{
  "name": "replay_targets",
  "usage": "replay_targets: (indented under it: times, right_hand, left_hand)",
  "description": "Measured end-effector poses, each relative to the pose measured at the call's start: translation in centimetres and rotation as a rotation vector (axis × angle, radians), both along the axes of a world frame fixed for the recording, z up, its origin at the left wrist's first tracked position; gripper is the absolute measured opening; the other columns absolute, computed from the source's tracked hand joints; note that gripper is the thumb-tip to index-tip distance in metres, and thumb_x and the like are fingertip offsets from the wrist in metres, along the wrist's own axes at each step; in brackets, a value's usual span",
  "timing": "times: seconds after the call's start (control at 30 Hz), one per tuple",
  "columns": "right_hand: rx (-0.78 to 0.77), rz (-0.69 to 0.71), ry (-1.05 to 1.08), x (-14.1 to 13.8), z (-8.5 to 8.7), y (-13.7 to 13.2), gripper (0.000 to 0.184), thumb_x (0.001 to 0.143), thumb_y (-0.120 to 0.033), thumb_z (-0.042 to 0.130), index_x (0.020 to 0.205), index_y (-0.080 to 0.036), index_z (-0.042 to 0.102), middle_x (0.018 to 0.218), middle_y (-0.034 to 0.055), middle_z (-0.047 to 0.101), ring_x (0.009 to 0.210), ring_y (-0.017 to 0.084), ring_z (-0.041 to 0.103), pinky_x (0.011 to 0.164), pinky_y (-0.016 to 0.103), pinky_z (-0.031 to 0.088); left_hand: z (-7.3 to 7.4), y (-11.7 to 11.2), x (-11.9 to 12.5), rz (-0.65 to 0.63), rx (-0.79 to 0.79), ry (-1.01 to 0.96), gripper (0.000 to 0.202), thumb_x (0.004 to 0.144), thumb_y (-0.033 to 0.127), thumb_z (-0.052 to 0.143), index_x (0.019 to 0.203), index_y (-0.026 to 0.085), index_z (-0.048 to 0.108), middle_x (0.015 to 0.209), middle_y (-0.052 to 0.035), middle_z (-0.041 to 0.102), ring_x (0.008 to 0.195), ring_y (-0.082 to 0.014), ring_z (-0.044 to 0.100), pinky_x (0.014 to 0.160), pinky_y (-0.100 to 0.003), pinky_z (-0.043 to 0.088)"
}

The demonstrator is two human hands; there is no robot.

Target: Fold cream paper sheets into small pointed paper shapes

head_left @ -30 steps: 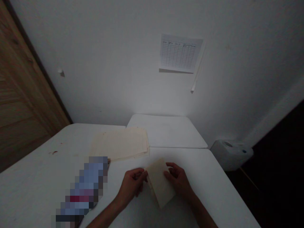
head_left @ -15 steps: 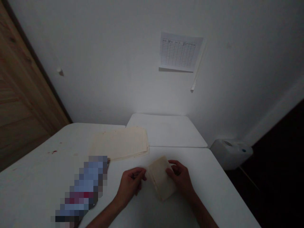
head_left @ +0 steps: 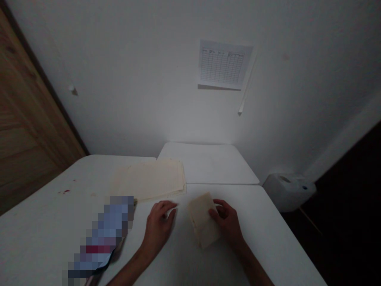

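Note:
A small cream-coloured folded paper packet (head_left: 204,220), layered along its left edge, is pinched at its right side by my right hand (head_left: 228,218), thumb on top. My left hand (head_left: 160,220) is to the left of the packet, apart from it, with thumb and fingers spread and nothing between them. Beyond my left hand lies a stack of large cream sheets (head_left: 151,178) on the white table (head_left: 154,266). A pixelated bluish object (head_left: 113,222) rests left of my left forearm; what it is cannot be made out.
A second white tabletop (head_left: 208,163) adjoins at the back, against the wall. A printed chart (head_left: 223,65) hangs on the wall. On the floor to the right stands a whitish plastic container (head_left: 287,192). A wooden door (head_left: 26,103) is at the left. Small red marks (head_left: 66,192) stain the table.
My left hand has drawn back slightly left and up from the packet, and its closed fingers have opened. My right hand still holds the packet, now turned a little more upright.

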State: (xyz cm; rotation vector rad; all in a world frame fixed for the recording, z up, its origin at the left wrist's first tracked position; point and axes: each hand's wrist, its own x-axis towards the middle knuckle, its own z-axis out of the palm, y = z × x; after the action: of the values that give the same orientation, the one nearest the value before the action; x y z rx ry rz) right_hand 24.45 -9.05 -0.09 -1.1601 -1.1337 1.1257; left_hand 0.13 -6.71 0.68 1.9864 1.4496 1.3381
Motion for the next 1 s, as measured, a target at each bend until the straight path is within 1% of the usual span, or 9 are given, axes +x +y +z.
replay_targets:
  times: [0.1, 0.2, 0.27, 0.33, 0.4, 0.5, 0.73, 0.87, 1.0]
  right_hand:
    - [-0.008, 0.014, 0.009, -0.3, -0.2, 0.0, 0.05, 0.074, -0.051, 0.073, 0.109, -0.018, 0.06, 0.08, 0.007, 0.073, 0.067, 0.02, 0.068, 0.056, 0.026, 0.051]
    - [-0.005, 0.022, 0.014, -0.7, -0.2, -0.1, 0.051, 0.074, -0.051, 0.074, 0.109, -0.018, 0.059, 0.081, 0.0075, 0.073, 0.068, 0.021, 0.068, 0.056, 0.027, 0.051]
    - [-0.008, 0.023, 0.023, -1.0, 0.0, -0.2, 0.052, 0.074, -0.051, 0.074, 0.11, -0.017, 0.059, 0.082, 0.0079, 0.073, 0.07, 0.022, 0.069, 0.057, 0.028, 0.052]
    - [-0.017, 0.025, 0.031, -1.3, 0.0, -0.4, 0.053, 0.073, -0.051, 0.074, 0.111, -0.017, 0.058, 0.083, 0.0079, 0.072, 0.07, 0.022, 0.069, 0.058, 0.029, 0.053]
    - [-0.023, 0.03, 0.035, -1.6, 0.1, -0.6, 0.054, 0.073, -0.049, 0.075, 0.113, -0.018, 0.057, 0.084, 0.0077, 0.072, 0.069, 0.022, 0.069, 0.058, 0.03, 0.053]
    - [-0.02, 0.027, 0.026, -2.1, 0.1, -0.9, 0.053, 0.073, -0.047, 0.075, 0.113, -0.019, 0.056, 0.086, 0.0072, 0.071, 0.069, 0.021, 0.069, 0.057, 0.029, 0.053]
    - [-0.034, 0.027, -0.017, -2.7, 0.1, -1.0, 0.051, 0.075, -0.049, 0.073, 0.113, -0.02, 0.057, 0.087, 0.0075, 0.071, 0.067, 0.02, 0.068, 0.054, 0.027, 0.052]
    - [-0.026, 0.028, -0.02, -2.6, 0.2, -1.0, 0.049, 0.076, -0.051, 0.071, 0.112, -0.02, 0.057, 0.086, 0.007, 0.07, 0.067, 0.02, 0.068, 0.055, 0.027, 0.051]
    - [-0.034, 0.032, -0.023, -2.4, 0.3, -0.9, 0.05, 0.078, -0.054, 0.067, 0.113, -0.019, 0.057, 0.086, 0.0074, 0.07, 0.069, 0.021, 0.067, 0.056, 0.028, 0.05]
  left_hand:
    - [0.3, 0.0, 0.1, -0.017, -0.014, -0.103, 0.03, 0.086, 0.045, 0.055, 0.095, 0.021, 0.071, 0.1, -0.0077, 0.069, 0.094, -0.0233, 0.061, 0.078, -0.032, 0.049]
    - [0.5, -0.3, 0.5, -0.076, -0.172, -0.213, 0.033, 0.085, 0.047, 0.057, 0.099, 0.02, 0.07, 0.098, -0.0072, 0.07, 0.086, -0.0213, 0.063, 0.076, -0.031, 0.049]
    - [0.6, -0.7, 1.0, -0.11, -0.332, -0.287, 0.037, 0.083, 0.05, 0.059, 0.097, 0.018, 0.07, 0.086, -0.0061, 0.071, 0.072, -0.019, 0.062, 0.067, -0.028, 0.049]
    - [0.5, -1.1, 1.6, -0.134, -0.473, -0.333, 0.039, 0.081, 0.053, 0.059, 0.083, 0.016, 0.071, 0.068, -0.004, 0.068, 0.056, -0.0157, 0.056, 0.053, -0.024, 0.044]
    - [0.5, -1.4, 2.1, -0.156, -0.547, -0.341, 0.043, 0.08, 0.055, 0.058, 0.066, 0.016, 0.068, 0.054, -0.0012, 0.06, 0.047, -0.0127, 0.048, 0.044, -0.021, 0.036]
    - [0.6, -1.8, 2.5, -0.178, -0.556, -0.34, 0.046, 0.079, 0.056, 0.057, 0.057, 0.016, 0.063, 0.047, 0.0018, 0.051, 0.043, -0.0106, 0.042, 0.04, -0.019, 0.028]
    - [0.1, -2.1, 2.8, -0.181, -0.637, -0.381, 0.046, 0.074, 0.06, 0.062, 0.057, 0.018, 0.056, 0.045, 0.006, 0.041, 0.038, -0.0087, 0.035, 0.034, -0.019, 0.024]
    - [0.0, -1.9, 2.7, -0.159, -0.639, -0.412, 0.048, 0.074, 0.062, 0.061, 0.057, 0.018, 0.054, 0.042, 0.0057, 0.042, 0.035, -0.0089, 0.036, 0.033, -0.019, 0.025]
    - [0.2, -1.8, 2.4, -0.226, -0.592, -0.464, 0.046, 0.08, 0.06, 0.055, 0.066, 0.016, 0.059, 0.04, 0.0055, 0.045, 0.034, -0.0087, 0.037, 0.034, -0.019, 0.026]
